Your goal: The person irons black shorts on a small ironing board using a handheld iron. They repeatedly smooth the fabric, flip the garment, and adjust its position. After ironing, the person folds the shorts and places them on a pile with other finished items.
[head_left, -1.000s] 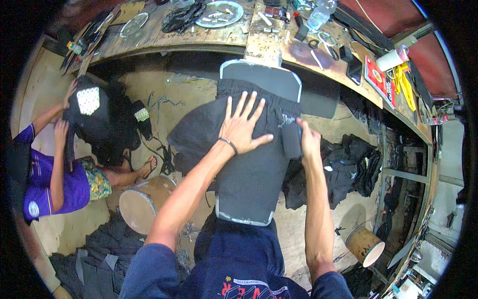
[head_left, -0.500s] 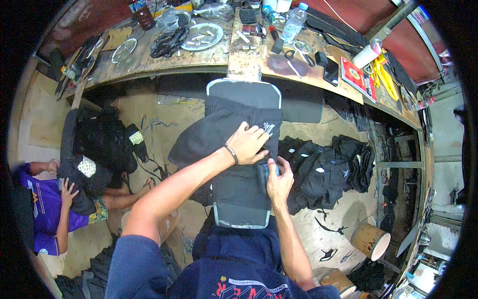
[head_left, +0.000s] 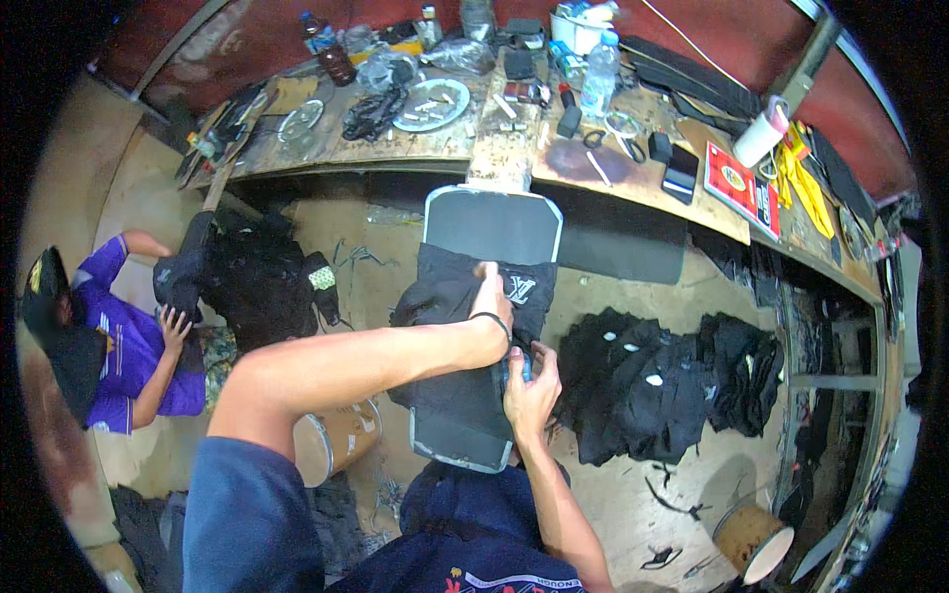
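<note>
A pair of black shorts (head_left: 450,282) with a white emblem lies over a long dark board (head_left: 491,219) with a pale rim, which projects from the bench towards me. My left hand (head_left: 489,308) is on the cloth beside the emblem, seen edge-on, its visible fingers stretched away from me. Lower down, at the right edge of the shorts, my right hand (head_left: 532,390) has its thumb and fingers curled on the cloth. A small bluish patch shows between them; what it is I cannot make out.
The bench (head_left: 395,148) holds a plate (head_left: 432,105), a water bottle (head_left: 600,77), scissors (head_left: 595,139) and a phone (head_left: 679,178). Black garments (head_left: 643,381) lie in piles on the floor at right. A person in purple (head_left: 138,326) sits at left with black cloth. A round drum (head_left: 753,544) stands at lower right.
My left hand has turned from lying flat to edge-on, near the emblem. The shorts are bunched and pulled nearer me, uncovering more of the board's far end. The whole view has shifted.
</note>
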The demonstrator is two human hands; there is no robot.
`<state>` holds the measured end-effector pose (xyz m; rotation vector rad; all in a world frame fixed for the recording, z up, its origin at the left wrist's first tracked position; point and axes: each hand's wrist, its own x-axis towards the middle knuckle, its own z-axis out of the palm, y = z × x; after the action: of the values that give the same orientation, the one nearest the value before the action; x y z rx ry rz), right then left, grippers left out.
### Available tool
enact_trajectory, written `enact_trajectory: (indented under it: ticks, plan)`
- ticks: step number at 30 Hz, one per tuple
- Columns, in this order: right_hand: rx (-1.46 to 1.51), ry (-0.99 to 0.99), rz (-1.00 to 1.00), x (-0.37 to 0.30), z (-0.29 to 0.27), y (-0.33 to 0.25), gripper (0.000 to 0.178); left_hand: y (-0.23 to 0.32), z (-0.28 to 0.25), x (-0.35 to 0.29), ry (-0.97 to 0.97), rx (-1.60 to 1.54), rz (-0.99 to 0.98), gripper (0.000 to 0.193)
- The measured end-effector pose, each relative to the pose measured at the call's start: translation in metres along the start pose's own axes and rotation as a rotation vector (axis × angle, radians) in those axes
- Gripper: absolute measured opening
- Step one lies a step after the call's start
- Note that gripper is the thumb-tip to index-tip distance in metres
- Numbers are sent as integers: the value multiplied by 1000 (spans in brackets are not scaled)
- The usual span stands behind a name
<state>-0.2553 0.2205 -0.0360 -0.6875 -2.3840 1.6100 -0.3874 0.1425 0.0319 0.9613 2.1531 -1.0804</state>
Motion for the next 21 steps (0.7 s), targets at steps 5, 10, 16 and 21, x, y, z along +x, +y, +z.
enact_trajectory:
  ticks: [5, 10, 16, 21]
  plan:
    - [54, -96, 99, 25, -4, -9, 59, -7, 49, 15, 532, -336, -238, 39]
    - [-47, -39, -206, 24, -20, -17, 60, 5, 104, 40, 1238, -477, -266, 19]
    - [-436, -520, -775, -54, -26, 18, 66, 7, 125, 55, 1530, -489, -159, 38]
    - [-413, -600, -815, -37, -3, 12, 58, -25, 121, 75, 1198, -967, -237, 87]
